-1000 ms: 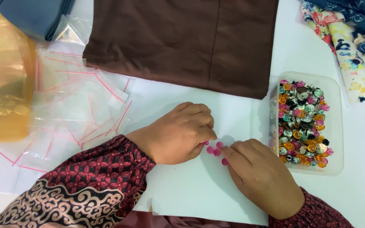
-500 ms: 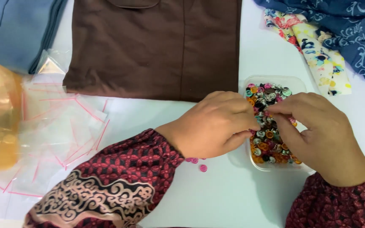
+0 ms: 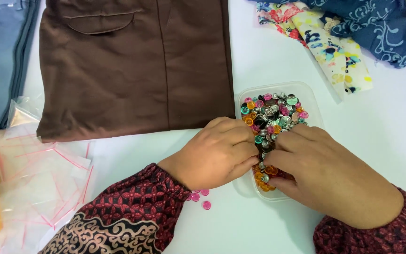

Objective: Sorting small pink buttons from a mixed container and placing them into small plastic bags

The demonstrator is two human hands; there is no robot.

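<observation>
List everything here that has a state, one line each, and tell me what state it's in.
Clear tub: lid off, heaped with mixed coloured buttons.
Brown garment: folded flat.
Small zip bags: loosely piled, appear empty.
Pink buttons: loose on the table, outside the tub.
Left hand: fingers curled, in the tub.
Right hand: fingers in the buttons.
Patterned fabrics: crumpled.

Both hands are now picking in the clear tray of mixed buttons (image 3: pixel 272 117), having left the pink buttons (image 3: pixel 200 196) lying loose on the worktop (image 3: pixel 391 141) beside the left hand (image 3: pixel 217 153); the right hand (image 3: pixel 325 174) is covering the tray's near end.
</observation>
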